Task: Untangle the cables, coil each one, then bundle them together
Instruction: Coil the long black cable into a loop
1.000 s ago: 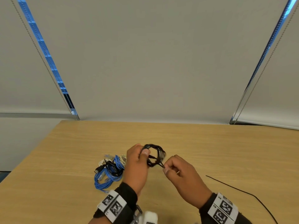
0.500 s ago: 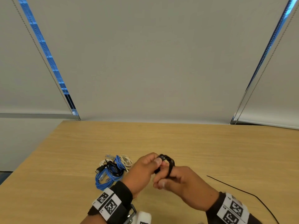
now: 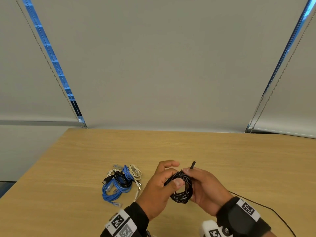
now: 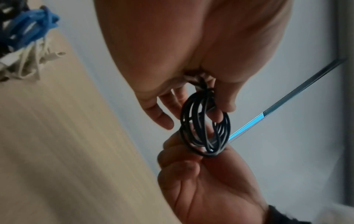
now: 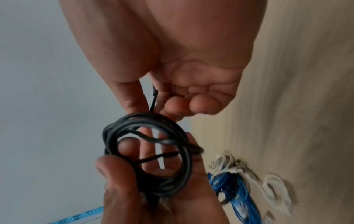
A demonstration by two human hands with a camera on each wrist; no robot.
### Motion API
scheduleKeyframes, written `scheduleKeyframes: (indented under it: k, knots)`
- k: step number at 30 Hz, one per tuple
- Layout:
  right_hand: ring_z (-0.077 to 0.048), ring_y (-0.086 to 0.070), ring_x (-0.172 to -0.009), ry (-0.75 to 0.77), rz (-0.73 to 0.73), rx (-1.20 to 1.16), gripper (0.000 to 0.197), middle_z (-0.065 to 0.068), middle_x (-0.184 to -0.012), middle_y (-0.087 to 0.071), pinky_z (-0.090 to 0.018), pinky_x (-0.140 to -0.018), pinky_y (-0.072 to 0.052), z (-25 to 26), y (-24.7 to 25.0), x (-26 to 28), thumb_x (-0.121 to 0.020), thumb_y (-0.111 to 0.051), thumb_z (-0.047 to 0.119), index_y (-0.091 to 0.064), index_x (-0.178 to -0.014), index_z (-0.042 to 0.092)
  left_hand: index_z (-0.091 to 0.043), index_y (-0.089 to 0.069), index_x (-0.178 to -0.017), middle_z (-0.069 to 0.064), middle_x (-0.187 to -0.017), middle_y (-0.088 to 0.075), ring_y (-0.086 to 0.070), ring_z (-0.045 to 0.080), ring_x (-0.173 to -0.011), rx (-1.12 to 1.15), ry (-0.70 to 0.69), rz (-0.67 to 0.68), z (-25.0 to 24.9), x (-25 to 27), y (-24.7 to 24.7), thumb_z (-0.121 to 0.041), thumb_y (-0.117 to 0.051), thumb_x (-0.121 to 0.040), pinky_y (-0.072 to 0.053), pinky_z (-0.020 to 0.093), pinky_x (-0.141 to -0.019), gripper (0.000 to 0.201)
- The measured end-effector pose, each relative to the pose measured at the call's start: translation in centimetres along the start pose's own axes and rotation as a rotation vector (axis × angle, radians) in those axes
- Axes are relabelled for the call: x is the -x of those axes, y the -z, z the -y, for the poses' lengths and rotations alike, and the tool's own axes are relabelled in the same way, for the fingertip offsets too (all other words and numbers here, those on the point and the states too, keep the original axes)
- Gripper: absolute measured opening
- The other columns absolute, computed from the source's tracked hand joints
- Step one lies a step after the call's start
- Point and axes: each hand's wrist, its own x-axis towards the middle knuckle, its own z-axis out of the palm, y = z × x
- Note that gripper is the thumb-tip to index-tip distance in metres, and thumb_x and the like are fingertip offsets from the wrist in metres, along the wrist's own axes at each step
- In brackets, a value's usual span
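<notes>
A coiled black cable (image 3: 182, 191) hangs between both hands above the wooden table (image 3: 222, 159). My left hand (image 3: 172, 174) grips the coil, thumb pressed on its near side. My right hand (image 3: 187, 170) pinches the cable's free end (image 3: 193, 164), which sticks up past the fingertips, while the coil leans on its palm. In the left wrist view the coil (image 4: 205, 125) sits edge-on between the two hands. The right wrist view shows the coil (image 5: 149, 151) face-on, with left-hand fingers behind it. A pile of blue, white and black cables (image 3: 121, 182) lies to the left.
A thin black cable (image 3: 266, 208) trails over the table at the right, toward the near edge. The table's left edge runs diagonally near the pile. Grey roller blinds with bead chains (image 3: 51, 69) hang behind the table.
The hands came together, then the coil dropped lower between them and turned to face me. The right hand now holds the free end upright instead of a strand at the coil's side.
</notes>
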Motion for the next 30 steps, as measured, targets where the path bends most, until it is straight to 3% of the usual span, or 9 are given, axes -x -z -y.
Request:
scheduleKeyframes:
  k: [2,4,6,9,13,17,22,25,30]
  knots:
    - [-0.018,-0.046,-0.064,-0.125,-0.04,0.038,0.024,-0.008,-0.083,-0.057,-0.029,-0.053,-0.037,-1.0,-0.1,0.1,-0.094,-0.064,0.035,-0.07,-0.101,0.012,-0.017,-0.075,-0.102,-0.004,-0.122,-0.063,-0.062,0.01,-0.115,-0.025,-0.057,-0.003,-0.1,0.0,0.0,-0.044,-0.062,-0.091,-0.05,0.022,-0.094,0.031]
    - [-0.011,-0.038,-0.052,-0.143,-0.11,0.17,0.02,-0.002,-0.071,-0.052,-0.026,-0.047,-0.031,-1.4,-0.1,0.1,-0.097,-0.058,0.03,-0.067,-0.087,0.016,-0.02,-0.074,-0.1,-0.002,-0.103,-0.071,-0.066,0.01,-0.099,-0.072,-0.048,-0.051,0.0,-0.2,0.0,-0.039,-0.062,-0.093,-0.051,0.021,-0.085,0.024]
    - [-0.012,-0.038,-0.05,0.002,-0.213,0.304,0.021,-0.002,-0.065,-0.05,-0.026,-0.047,-0.032,-1.3,-0.2,0.3,-0.098,-0.057,0.024,-0.06,-0.08,0.015,-0.022,-0.075,-0.092,-0.004,-0.087,-0.073,-0.066,0.006,-0.083,-0.108,0.006,-0.153,0.4,-0.4,0.2,-0.027,-0.065,-0.096,-0.051,0.021,-0.075,0.012]
    - [-0.012,-0.044,-0.054,0.368,-0.317,0.466,0.028,0.001,-0.065,-0.052,-0.028,-0.053,-0.04,-0.4,-0.8,1.5,-0.094,-0.061,0.033,-0.058,-0.071,0.019,-0.03,-0.072,-0.076,-0.012,-0.068,-0.065,-0.058,0.002,-0.067,-0.169,0.076,-0.266,1.1,-0.5,0.5,-0.017,-0.066,-0.096,-0.047,0.017,-0.065,0.025]
    - [-0.008,-0.059,-0.061,0.446,-0.152,0.971,0.023,0.006,-0.073,-0.067,-0.02,-0.059,-0.048,-0.4,-2.4,2.4,-0.088,-0.056,0.051,-0.072,-0.093,0.035,-0.023,-0.07,-0.081,0.007,-0.075,-0.069,-0.061,0.011,-0.068,-0.127,0.131,-0.381,1.7,-0.3,0.3,-0.017,-0.07,-0.092,-0.051,0.03,-0.065,0.013]
    - [-0.001,-0.059,-0.082,0.472,-0.268,1.292,0.027,0.017,-0.089,-0.066,-0.022,-0.075,-0.05,-1.7,-2.0,2.2,-0.096,-0.054,0.046,-0.066,-0.119,0.041,-0.019,-0.06,-0.102,0.009,-0.081,-0.075,-0.066,0.014,-0.067,0.075,0.201,-0.472,1.9,-0.1,-0.1,-0.009,-0.07,-0.092,-0.055,0.034,-0.07,0.017]
    - [-0.003,-0.056,-0.08,0.477,-0.246,1.365,0.033,0.015,-0.092,-0.062,-0.026,-0.075,-0.049,-2.7,-2.1,2.0,-0.095,-0.05,0.053,-0.062,-0.124,0.043,-0.02,-0.059,-0.114,0.013,-0.09,-0.078,-0.072,0.02,-0.075,0.21,0.295,-0.475,2.2,0.5,-0.2,-0.008,-0.067,-0.094,-0.056,0.042,-0.08,0.025]
    - [-0.006,-0.056,-0.077,0.475,-0.253,1.265,0.022,0.01,-0.085,-0.062,-0.025,-0.071,-0.048,-2.6,-1.7,1.6,-0.092,-0.057,0.051,-0.069,-0.1,0.035,-0.016,-0.062,-0.12,0.018,-0.105,-0.077,-0.075,0.028,-0.094,0.438,0.347,-0.37,1.8,0.7,-0.4,-0.003,-0.06,-0.097,-0.056,0.04,-0.087,0.026]
    - [-0.006,-0.038,-0.053,0.454,-0.24,0.876,0.016,0.009,-0.056,-0.046,-0.018,-0.054,-0.032,-2.9,-1.1,1.2,-0.087,-0.074,0.028,-0.065,-0.074,0.026,-0.015,-0.065,-0.12,0.018,-0.106,-0.076,-0.074,0.027,-0.095,0.426,0.325,-0.293,1.8,0.9,-0.8,-0.003,-0.061,-0.097,-0.058,0.037,-0.081,0.026]
